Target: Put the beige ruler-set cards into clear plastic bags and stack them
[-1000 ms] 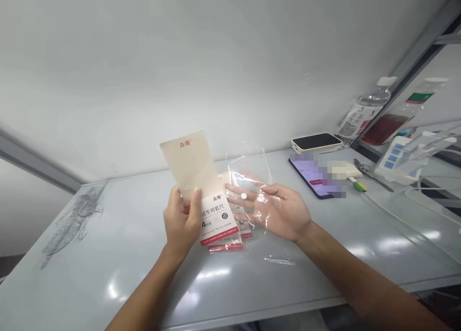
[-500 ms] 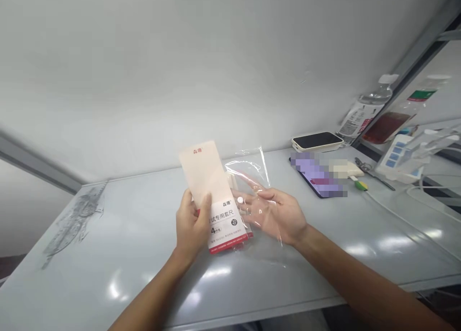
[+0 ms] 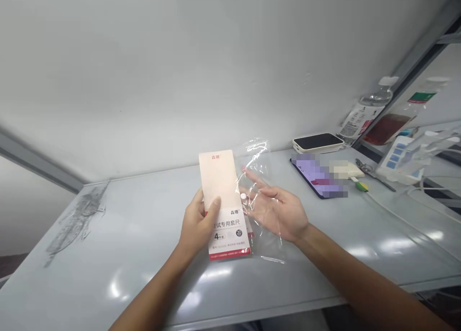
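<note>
My left hand (image 3: 198, 225) is closed round a flat cream, white and red ruler-set packet (image 3: 230, 242), its thumb across the front. The packet stands tilted above the table, printed side facing me. Just to its right is a clear plastic pouch (image 3: 264, 247) with a small white snap button. My right hand (image 3: 279, 213) is open, its fingers stretched out and seen through the pouch's clear film. The tips of some right fingers are hidden behind the packet. Whether the pouch and packet are joined I cannot tell.
On the right of the grey table (image 3: 137, 273) lie a phone (image 3: 319, 141), a blurred purple item (image 3: 313, 175), a cable (image 3: 396, 216) and scissors (image 3: 374, 172). A water bottle (image 3: 367, 110) leans by the metal frame. A dark drawing (image 3: 75, 220) marks the table's left side.
My left hand has shifted the packet to the right and turned it more upright. The pouch has shifted a little in shape, and my right hand stays spread at nearly the same spot.
</note>
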The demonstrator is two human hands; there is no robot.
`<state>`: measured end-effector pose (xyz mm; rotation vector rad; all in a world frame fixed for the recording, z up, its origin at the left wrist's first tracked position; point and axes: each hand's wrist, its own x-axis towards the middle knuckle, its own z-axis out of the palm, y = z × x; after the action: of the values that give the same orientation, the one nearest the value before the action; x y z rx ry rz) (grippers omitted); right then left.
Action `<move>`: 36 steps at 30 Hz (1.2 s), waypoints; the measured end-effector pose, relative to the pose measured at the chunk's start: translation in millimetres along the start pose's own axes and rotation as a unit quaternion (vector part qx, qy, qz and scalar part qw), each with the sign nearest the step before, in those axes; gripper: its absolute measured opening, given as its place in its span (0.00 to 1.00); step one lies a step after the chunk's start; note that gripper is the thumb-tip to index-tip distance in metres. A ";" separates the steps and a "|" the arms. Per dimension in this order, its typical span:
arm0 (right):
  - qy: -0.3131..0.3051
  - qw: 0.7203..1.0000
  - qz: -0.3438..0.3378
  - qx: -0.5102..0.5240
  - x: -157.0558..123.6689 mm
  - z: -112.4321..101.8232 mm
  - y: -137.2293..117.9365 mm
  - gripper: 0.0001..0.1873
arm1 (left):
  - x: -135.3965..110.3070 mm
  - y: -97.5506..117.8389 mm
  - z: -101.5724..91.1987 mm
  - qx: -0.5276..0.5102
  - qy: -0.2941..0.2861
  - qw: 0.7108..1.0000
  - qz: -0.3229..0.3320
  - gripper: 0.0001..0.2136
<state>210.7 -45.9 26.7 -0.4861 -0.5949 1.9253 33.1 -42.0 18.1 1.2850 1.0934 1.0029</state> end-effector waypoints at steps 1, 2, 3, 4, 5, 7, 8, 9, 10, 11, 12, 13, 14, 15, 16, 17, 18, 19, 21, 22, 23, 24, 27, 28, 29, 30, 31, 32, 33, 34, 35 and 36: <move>-0.001 1.000 -0.002 -0.002 0.0 0.0 -0.6 0.29 | 0.5 -0.2 -0.4 -0.006 -0.010 1.000 -0.002 0.20; 0.000 1.000 -0.005 -0.006 0.0 0.1 -1.3 0.29 | 0.9 -0.1 -0.8 -0.011 -0.018 1.000 -0.004 0.20; 0.002 1.000 -0.006 -0.012 0.0 0.0 -1.9 0.29 | 1.2 0.3 -1.0 -0.015 -0.026 1.000 -0.006 0.20; 0.003 1.000 -0.006 -0.019 0.1 -0.1 -2.5 0.28 | 1.5 0.9 -1.1 -0.018 -0.032 0.999 -0.007 0.20; 0.004 1.000 -0.006 -0.025 0.1 -0.4 -2.9 0.28 | 1.7 1.6 -1.0 -0.020 -0.038 0.999 -0.007 0.20; 0.004 0.999 0.000 -0.036 0.4 -1.2 -2.9 0.27 | 1.7 2.6 -0.3 -0.021 -0.048 0.999 -0.005 0.20; 0.004 0.999 0.008 -0.042 0.6 -1.9 -2.5 0.27 | 1.7 2.6 0.3 -0.018 -0.051 0.999 -0.003 0.20; 0.004 0.999 0.019 -0.050 0.8 -2.6 -1.6 0.26 | 1.5 2.3 0.9 -0.013 -0.052 0.999 -0.001 0.20; 0.003 0.998 0.034 -0.059 1.1 -3.5 -0.3 0.24 | 1.3 1.6 1.6 -0.003 -0.051 0.999 0.001 0.20; 0.001 0.996 0.054 -0.069 1.5 -4.4 1.3 0.23 | 1.1 0.7 2.2 0.011 -0.047 0.999 0.005 0.21; -0.003 0.994 0.073 -0.080 1.9 -5.4 3.2 0.22 | 0.9 -0.3 2.6 0.027 -0.043 0.999 0.008 0.21; -0.003 0.992 0.087 -0.092 2.4 -6.4 5.3 0.21 | 0.6 -1.4 3.1 0.044 -0.038 0.998 0.011 0.21; 0.001 0.990 0.092 -0.103 2.9 -7.4 7.3 0.19 | 0.3 -2.2 3.4 0.059 -0.034 0.998 0.013 0.21; 0.008 0.989 0.090 -0.113 3.3 -8.3 9.2 0.18 | -0.1 -2.9 3.7 0.071 -0.030 0.997 0.015 0.21; 0.017 0.989 0.083 -0.121 3.6 -9.0 10.7 0.16 | -0.5 -3.2 4.1 0.078 -0.026 0.997 0.016 0.20; 0.026 0.989 0.074 -0.127 3.8 -9.5 12.0 0.15 | -0.9 -3.4 4.6 0.076 -0.019 0.997 0.017 0.19; 0.034 0.988 0.069 -0.133 3.9 -9.8 12.8 0.14 | -1.4 -3.4 5.1 0.068 -0.009 0.998 0.018 0.18; 0.042 0.987 0.069 -0.140 3.8 -9.8 13.4 0.13 | -1.7 -3.2 5.7 0.052 0.003 0.998 0.017 0.18; 0.054 0.982 0.073 -0.163 3.3 -9.5 13.5 0.13 | -1.9 -3.0 6.4 0.005 0.023 1.000 0.002 0.17; 0.057 0.980 0.072 -0.177 3.0 -9.1 13.3 0.14 | -1.7 -2.9 6.3 -0.021 0.023 0.999 -0.016 0.18; 0.058 0.977 0.068 -0.192 2.7 -8.7 12.8 0.14 | -1.3 -2.8 5.7 -0.045 0.014 0.998 -0.039 0.19; 0.058 0.975 0.060 -0.206 2.3 -8.4 12.1 0.16 | -0.8 -2.8 4.6 -0.066 -0.004 0.996 -0.063 0.20; 0.066 0.971 0.022 -0.230 1.5 -7.9 8.5 0.17 | 1.4 -2.4 -1.0 -0.119 -0.069 0.986 -0.094 0.20; 0.071 0.970 0.008 -0.232 1.3 -8.0 6.8 0.17 | 2.0 -2.3 -3.3 -0.132 -0.082 0.984 -0.087 0.19; 0.073 0.970 -0.002 -0.233 1.3 -8.2 5.1 0.17 | 2.7 -2.3 -5.5 -0.140 -0.091 0.983 -0.076 0.18; 0.074 0.969 -0.010 -0.235 1.2 -8.5 3.4 0.17 | 3.3 -2.5 -7.7 -0.141 -0.098 0.983 -0.066 0.17; 0.074 0.968 -0.016 -0.239 1.2 -8.8 1.7 0.17 | 3.9 -2.8 -9.6 -0.136 -0.107 0.983 -0.060 0.16; 0.073 0.967 -0.021 -0.245 1.2 -9.1 0.3 0.16 | 4.5 -3.2 -11.1 -0.125 -0.118 0.983 -0.059 0.15; 0.073 0.965 -0.027 -0.250 1.2 -9.4 -0.9 0.16 | 5.3 -3.6 -12.3 -0.111 -0.132 0.983 -0.062 0.14; 0.074 0.964 -0.034 -0.253 1.2 -9.7 -1.9 0.16 | 6.1 -4.1 -13.0 -0.097 -0.145 0.982 -0.067 0.14; 0.076 0.963 -0.041 -0.254 1.1 -9.9 -2.6 0.16 | 6.9 -4.5 -13.3 -0.086 -0.153 0.982 -0.072 0.13; 0.078 0.963 -0.047 -0.253 0.9 -10.1 -3.0 0.16 | 7.8 -4.9 -13.3 -0.078 -0.158 0.981 -0.078 0.13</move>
<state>218.3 -42.1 20.4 -0.9061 -0.9936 1.6181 21.6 -31.7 13.0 1.1644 0.8393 0.7232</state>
